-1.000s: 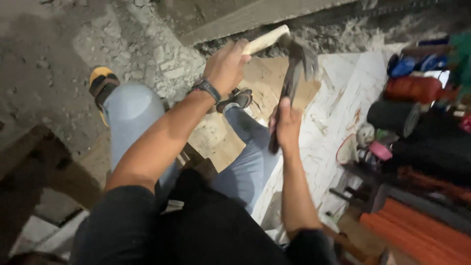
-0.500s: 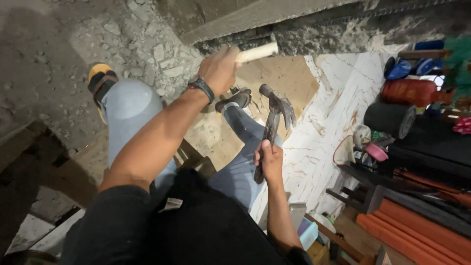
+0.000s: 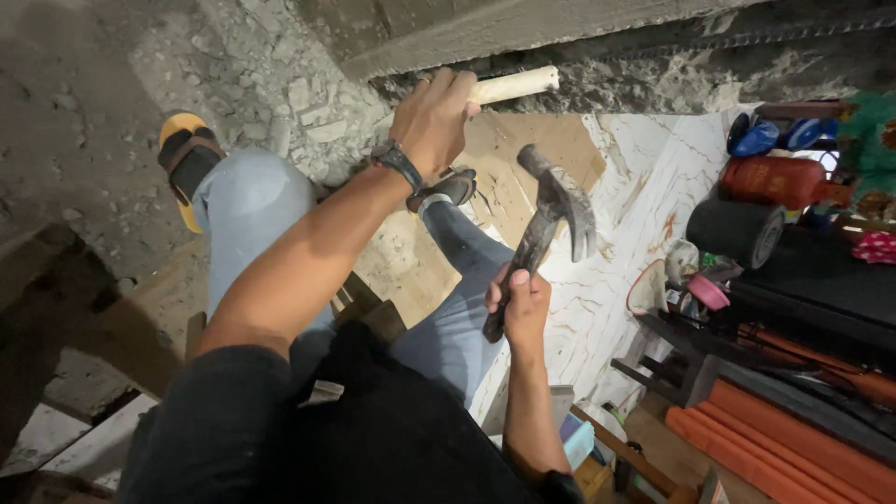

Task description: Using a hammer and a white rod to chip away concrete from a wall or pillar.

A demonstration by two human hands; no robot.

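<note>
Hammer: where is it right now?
Head view, centre-right: the hammer is gripped in the right hand, head raised above the knee, below the pale handle held by the left hand.

Cream handle, dark grey hammer — yellow-soled sandal.

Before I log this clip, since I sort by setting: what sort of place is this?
Probably a home or storeroom under repair. The left hand holds a pale handle against a broken concrete edge with rubble below, the right hand grips a claw hammer, and rolled mats crowd the side.
</note>
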